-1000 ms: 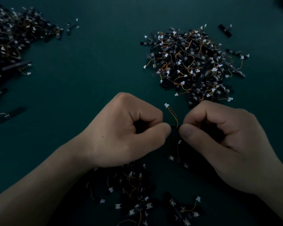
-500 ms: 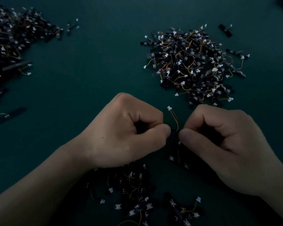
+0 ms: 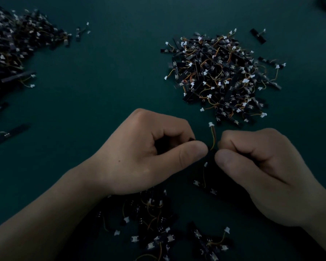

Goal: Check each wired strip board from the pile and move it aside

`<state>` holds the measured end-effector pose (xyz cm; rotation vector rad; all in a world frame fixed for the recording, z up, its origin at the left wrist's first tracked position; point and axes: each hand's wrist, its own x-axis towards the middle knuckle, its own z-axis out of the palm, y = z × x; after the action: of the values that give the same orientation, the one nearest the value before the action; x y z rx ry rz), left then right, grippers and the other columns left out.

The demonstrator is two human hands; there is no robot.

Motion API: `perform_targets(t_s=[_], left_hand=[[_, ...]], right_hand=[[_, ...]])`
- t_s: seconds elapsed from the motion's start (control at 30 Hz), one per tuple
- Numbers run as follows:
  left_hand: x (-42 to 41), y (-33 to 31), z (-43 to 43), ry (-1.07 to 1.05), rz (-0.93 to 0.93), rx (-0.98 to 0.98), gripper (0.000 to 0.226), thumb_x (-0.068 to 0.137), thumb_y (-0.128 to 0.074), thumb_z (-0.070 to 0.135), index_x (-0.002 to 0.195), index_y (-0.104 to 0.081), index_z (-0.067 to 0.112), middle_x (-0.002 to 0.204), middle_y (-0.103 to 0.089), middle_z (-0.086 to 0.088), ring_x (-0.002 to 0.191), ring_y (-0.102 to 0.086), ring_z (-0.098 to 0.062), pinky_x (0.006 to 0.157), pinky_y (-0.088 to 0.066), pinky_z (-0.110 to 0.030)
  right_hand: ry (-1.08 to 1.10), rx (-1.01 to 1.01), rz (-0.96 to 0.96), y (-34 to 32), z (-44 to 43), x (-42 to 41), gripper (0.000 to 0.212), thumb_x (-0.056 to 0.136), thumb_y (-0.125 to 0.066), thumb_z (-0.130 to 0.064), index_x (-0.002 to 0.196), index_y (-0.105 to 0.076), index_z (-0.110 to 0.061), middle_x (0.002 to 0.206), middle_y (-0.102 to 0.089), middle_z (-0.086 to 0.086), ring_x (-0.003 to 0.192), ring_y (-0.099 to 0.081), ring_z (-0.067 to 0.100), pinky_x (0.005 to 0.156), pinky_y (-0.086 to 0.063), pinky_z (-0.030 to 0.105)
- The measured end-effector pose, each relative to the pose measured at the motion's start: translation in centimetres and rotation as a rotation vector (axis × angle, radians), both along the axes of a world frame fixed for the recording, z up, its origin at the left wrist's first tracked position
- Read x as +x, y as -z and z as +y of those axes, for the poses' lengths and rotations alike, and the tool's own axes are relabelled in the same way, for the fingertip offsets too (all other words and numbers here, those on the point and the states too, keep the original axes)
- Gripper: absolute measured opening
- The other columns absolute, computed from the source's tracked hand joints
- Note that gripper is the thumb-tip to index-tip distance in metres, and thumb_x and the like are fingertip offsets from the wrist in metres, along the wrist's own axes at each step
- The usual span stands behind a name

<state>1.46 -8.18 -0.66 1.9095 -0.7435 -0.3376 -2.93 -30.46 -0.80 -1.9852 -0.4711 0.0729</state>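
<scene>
Where the mat (image 3: 102, 81) meets the L edge: L heap (image 3: 11, 44) of boards w/ wires, dim; one loose board (image 3: 9, 133) lies apart, nearer you.
L hand (image 3: 139, 153): your fingers are curled, thumb + forefinger pinching the L end of the wired strip board (image 3: 213, 140).
Near pile (image 3: 154, 223): boards scattered below your wrists, partly under them.
Board: mid-frame btwn your two thumb tips, body mostly too dark to see; orange lead stands up to a white plug (image 3: 210, 124).
R heap (image 3: 220, 76): beyond your hands, near the plug.
R hand (image 3: 262, 170): curled too, pinching the board's R end.
</scene>
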Motion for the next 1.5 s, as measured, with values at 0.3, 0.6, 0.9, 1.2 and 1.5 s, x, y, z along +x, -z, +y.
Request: perform_targets(t_s=[0.3, 0.6, 0.9, 1.2, 1.5], left_hand=[[-0.1, -0.1, 0.1, 0.044, -0.133, 0.213, 0.023, 0.077, -0.083, 0.047, 0.096, -0.076, 0.037, 0.098, -0.064, 0.014, 0.089, -0.066, -0.014, 0.073, -0.053, -0.034], [-0.2, -0.2, -0.2, 0.068, -0.252, 0.321, 0.007, 0.079, -0.080, 0.043, 0.081, -0.073, 0.042, 0.107, -0.061, 0.021, 0.100, -0.062, -0.004, 0.080, -0.054, -0.038], [0.5, 0.1, 0.3, -0.022, 0.006, -0.034, 0.008, 0.089, -0.068, 0.027, 0.082, -0.064, 0.027, 0.084, -0.070, -0.008, 0.072, -0.065, -0.034, 0.063, -0.052, -0.051], [0.7, 0.3, 0.1, -0.091, -0.013, -0.164, 0.011, 0.095, -0.063, 0.023, 0.089, -0.062, 0.014, 0.081, -0.069, -0.010, 0.067, -0.059, -0.036, 0.057, -0.046, -0.045], [0.9, 0.7, -0.1, -0.051, -0.012, -0.095, 0.007, 0.099, -0.069, 0.018, 0.093, -0.066, 0.017, 0.080, -0.068, -0.002, 0.068, -0.062, -0.020, 0.064, -0.051, -0.031]], right_hand=[[0.264, 0.045, -0.046, 0.8, -0.2, 0.3, 0.035, 0.104, -0.050, -0.036, 0.137, -0.061, -0.034, 0.081, -0.070, -0.005, 0.053, -0.057, 0.011, 0.054, -0.042, 0.011], [0.255, 0.009, -0.063, 0.4, 0.1, 0.0, 0.018, 0.100, -0.055, -0.036, 0.112, -0.068, -0.037, 0.070, -0.065, -0.005, 0.056, -0.059, 0.012, 0.053, -0.044, 0.013], [0.151, -0.017, -0.024, -0.2, 0.3, -0.1, 0.026, 0.100, -0.050, -0.038, 0.087, -0.069, -0.026, 0.062, -0.059, 0.002, 0.049, -0.053, 0.012, 0.045, -0.040, 0.021], [0.135, -0.041, 0.064, -0.2, 0.3, 0.0, 0.030, 0.101, -0.044, -0.042, 0.089, -0.069, -0.030, 0.067, -0.067, -0.004, 0.049, -0.056, 0.007, 0.048, -0.036, 0.009], [-0.044, -0.102, -0.055, -0.5, 0.0, -0.2, 0.017, 0.098, -0.061, -0.034, 0.083, -0.067, -0.027, 0.060, -0.058, -0.007, 0.050, -0.053, 0.004, 0.051, -0.035, 0.007]])
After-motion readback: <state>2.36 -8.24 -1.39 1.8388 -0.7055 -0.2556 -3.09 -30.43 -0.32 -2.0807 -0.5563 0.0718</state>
